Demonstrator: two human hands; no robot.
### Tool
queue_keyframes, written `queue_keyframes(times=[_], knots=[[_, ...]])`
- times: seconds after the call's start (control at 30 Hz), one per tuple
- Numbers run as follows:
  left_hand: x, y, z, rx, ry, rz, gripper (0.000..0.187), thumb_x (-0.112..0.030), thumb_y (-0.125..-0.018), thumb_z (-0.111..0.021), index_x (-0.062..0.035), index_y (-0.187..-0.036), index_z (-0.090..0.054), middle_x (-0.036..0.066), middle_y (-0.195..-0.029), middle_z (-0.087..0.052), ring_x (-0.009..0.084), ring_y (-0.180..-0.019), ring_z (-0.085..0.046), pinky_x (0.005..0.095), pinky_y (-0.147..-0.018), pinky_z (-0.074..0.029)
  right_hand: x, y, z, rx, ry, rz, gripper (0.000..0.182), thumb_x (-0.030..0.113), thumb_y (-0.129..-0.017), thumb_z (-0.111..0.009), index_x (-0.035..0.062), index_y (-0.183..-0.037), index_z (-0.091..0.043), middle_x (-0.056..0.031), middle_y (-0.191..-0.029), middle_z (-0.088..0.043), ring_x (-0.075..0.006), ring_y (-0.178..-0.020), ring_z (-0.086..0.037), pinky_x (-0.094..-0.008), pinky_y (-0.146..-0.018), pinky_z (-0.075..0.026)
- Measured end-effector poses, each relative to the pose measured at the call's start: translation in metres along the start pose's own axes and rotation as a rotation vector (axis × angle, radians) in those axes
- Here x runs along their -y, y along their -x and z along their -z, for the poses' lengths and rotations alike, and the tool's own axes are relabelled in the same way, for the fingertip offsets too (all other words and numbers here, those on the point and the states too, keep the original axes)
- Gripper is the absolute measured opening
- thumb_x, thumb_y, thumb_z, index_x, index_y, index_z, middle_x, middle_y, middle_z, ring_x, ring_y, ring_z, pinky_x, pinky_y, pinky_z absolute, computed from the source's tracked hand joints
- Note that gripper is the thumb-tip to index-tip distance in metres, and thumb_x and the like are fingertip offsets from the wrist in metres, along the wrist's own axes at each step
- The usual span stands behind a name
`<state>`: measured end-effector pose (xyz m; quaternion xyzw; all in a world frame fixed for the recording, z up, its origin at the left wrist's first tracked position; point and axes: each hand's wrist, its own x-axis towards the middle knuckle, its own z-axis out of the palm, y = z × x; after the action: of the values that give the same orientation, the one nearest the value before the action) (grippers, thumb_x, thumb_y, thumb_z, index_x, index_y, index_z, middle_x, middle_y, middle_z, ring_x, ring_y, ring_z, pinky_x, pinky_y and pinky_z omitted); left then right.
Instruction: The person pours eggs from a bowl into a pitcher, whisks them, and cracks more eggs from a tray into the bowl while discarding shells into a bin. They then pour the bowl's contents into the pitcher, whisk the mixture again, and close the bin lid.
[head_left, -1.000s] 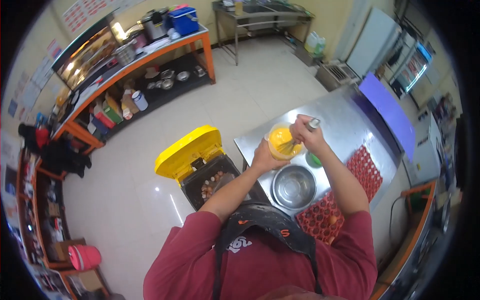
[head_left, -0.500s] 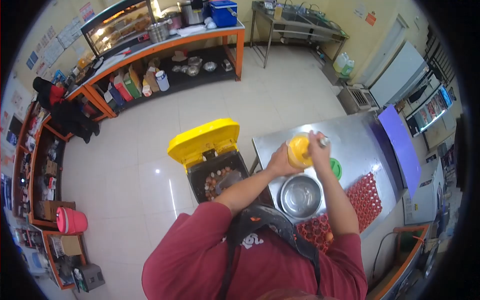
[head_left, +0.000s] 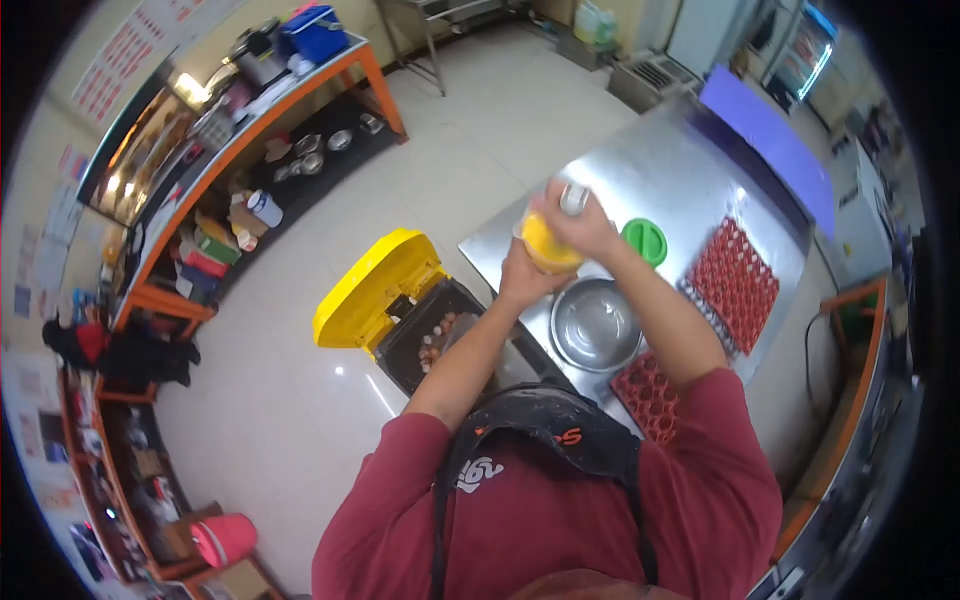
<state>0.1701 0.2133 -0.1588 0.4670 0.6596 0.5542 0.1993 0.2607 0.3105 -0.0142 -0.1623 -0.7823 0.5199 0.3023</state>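
Note:
My left hand (head_left: 528, 280) is wrapped round the side of a clear plastic tub (head_left: 550, 264) holding a yellow, egg-like mixture (head_left: 538, 235). In my right fist (head_left: 585, 225) is the silver handle of a whisk (head_left: 574, 199); its working end is hidden in the tub. Both hands are over the steel table, near its left edge. Just below them sits a shiny metal bowl (head_left: 597, 325). A round green lid (head_left: 644, 242) lies to the right of my right hand. Red egg trays (head_left: 735, 285) rest farther right, and another red tray (head_left: 648, 395) is close to my body.
Left of the steel table (head_left: 610, 170) stands an open bin with a yellow lid (head_left: 370, 290) and eggshells (head_left: 437, 340) inside. A purple panel (head_left: 770, 150) edges the table's far right. An orange-framed counter (head_left: 270, 125) and a person in dark clothing (head_left: 140, 355) are at left.
The camera view has turned and tilted, shifting the room in frame. My hands still hold the tub and whisk, and the right hand has moved slightly over the tub.

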Motion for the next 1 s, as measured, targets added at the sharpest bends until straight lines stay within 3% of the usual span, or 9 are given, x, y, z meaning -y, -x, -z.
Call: queue_keyframes(times=[0.13,0.2,0.23,0.3,0.53,0.6,0.8,0.9,1.0], knots=[[0.012,-0.007,-0.007,0.053,0.014,-0.015,0.099,-0.032,-0.058,-0.097,-0.0018,-0.135,-0.043,0.015,-0.127,-0.06,0.0298,-0.118,-0.061,0.039,-0.102,-0.048,-0.042,-0.014,0.023,-0.221,-0.191,-0.498,0.022,0.024,-0.098,-0.064,0.0108,-0.081,-0.06,0.0045,-0.069,-0.054,-0.008,-0.065,-0.055,-0.0266,-0.062,-0.048],[-0.002,-0.011,-0.003,0.157,0.069,0.019,0.098,-0.032,-0.059,-0.098,-0.0007,-0.134,-0.043,0.015,-0.127,-0.06,0.0295,-0.117,-0.061,0.039,-0.102,-0.048,-0.095,-0.004,-0.014,-0.162,0.076,0.337,0.023,0.027,-0.1,-0.061,0.0107,-0.083,-0.06,0.0034,-0.069,-0.055,-0.0099,-0.058,-0.055,-0.0267,-0.056,-0.049],[-0.015,-0.016,0.0,0.21,0.108,0.041,0.098,-0.032,-0.059,-0.097,-0.0001,-0.134,-0.043,0.015,-0.126,-0.06,0.0292,-0.118,-0.061,0.0391,-0.102,-0.048,-0.07,-0.005,-0.011,-0.138,0.11,0.392,0.024,0.027,-0.099,-0.062,0.0104,-0.082,-0.06,0.0033,-0.069,-0.055,-0.0097,-0.059,-0.055,-0.0266,-0.057,-0.048],[-0.008,0.001,-0.003,0.056,-0.049,0.054,0.095,-0.029,-0.061,-0.097,0.0025,-0.133,-0.043,0.016,-0.127,-0.06,0.0291,-0.117,-0.061,0.0391,-0.101,-0.048,0.007,-0.017,0.022,-0.227,-0.172,-0.111,0.026,0.029,-0.098,-0.065,0.0097,-0.081,-0.06,0.0031,-0.07,-0.056,-0.0094,-0.062,-0.056,-0.0262,-0.058,-0.047],[-0.013,-0.009,0.0,0.216,0.285,-0.051,0.096,-0.024,-0.063,-0.095,0.0017,-0.139,-0.043,0.017,-0.131,-0.057,0.028,-0.121,-0.057,0.0397,-0.103,-0.047,-0.042,-0.002,0.009,-0.197,0.101,0.266,0.034,0.037,-0.101,-0.062,0.0086,-0.083,-0.062,0.0035,-0.069,-0.055,-0.0074,-0.061,-0.051,-0.0252,-0.055,-0.042],[0.0,0.001,-0.002,0.133,0.141,-0.008,0.091,-0.021,-0.064,-0.094,0.0008,-0.138,-0.045,0.015,-0.128,-0.06,0.0266,-0.118,-0.06,0.0394,-0.101,-0.048,0.02,-0.009,0.031,-0.22,-0.2,-0.255,0.03,0.035,-0.1,-0.064,0.009,-0.085,-0.062,0.0034,-0.07,-0.056,-0.0083,-0.068,-0.054,-0.0284,-0.064,-0.047],[0.01,-0.005,-0.008,0.118,0.14,-0.01,0.092,-0.021,-0.063,-0.094,0.0007,-0.138,-0.046,0.015,-0.131,-0.059,0.0267,-0.119,-0.059,0.0391,-0.101,-0.048,-0.063,0.0,0.002,-0.11,0.081,0.088,0.022,0.025,-0.1,-0.064,0.0079,-0.087,-0.061,0.0021,-0.074,-0.061,-0.0116,-0.079,-0.061,-0.0311,-0.072,-0.048],[0.005,-0.001,-0.007,0.054,0.002,0.073,0.098,-0.023,-0.061,-0.096,0.0011,-0.14,-0.044,0.016,-0.135,-0.056,0.0287,-0.124,-0.056,0.0402,-0.105,-0.047,0.031,-0.018,0.037,-0.227,-0.292,-0.083,0.031,0.032,-0.103,-0.058,0.0094,-0.083,-0.059,0.0025,-0.068,-0.055,-0.0075,-0.063,-0.053,-0.027,-0.055,-0.041],[-0.002,-0.004,-0.005,0.038,-0.015,0.016,0.098,-0.022,-0.06,-0.097,0.0008,-0.138,-0.044,0.016,-0.132,-0.059,0.029,-0.122,-0.059,0.0398,-0.104,-0.048,-0.008,-0.014,0.026,-0.363,-0.382,-0.168,0.041,0.038,-0.106,-0.053,0.013,-0.073,-0.051,0.0044,-0.061,-0.047,-0.0059,-0.053,-0.044,-0.0248,-0.048,-0.032]])
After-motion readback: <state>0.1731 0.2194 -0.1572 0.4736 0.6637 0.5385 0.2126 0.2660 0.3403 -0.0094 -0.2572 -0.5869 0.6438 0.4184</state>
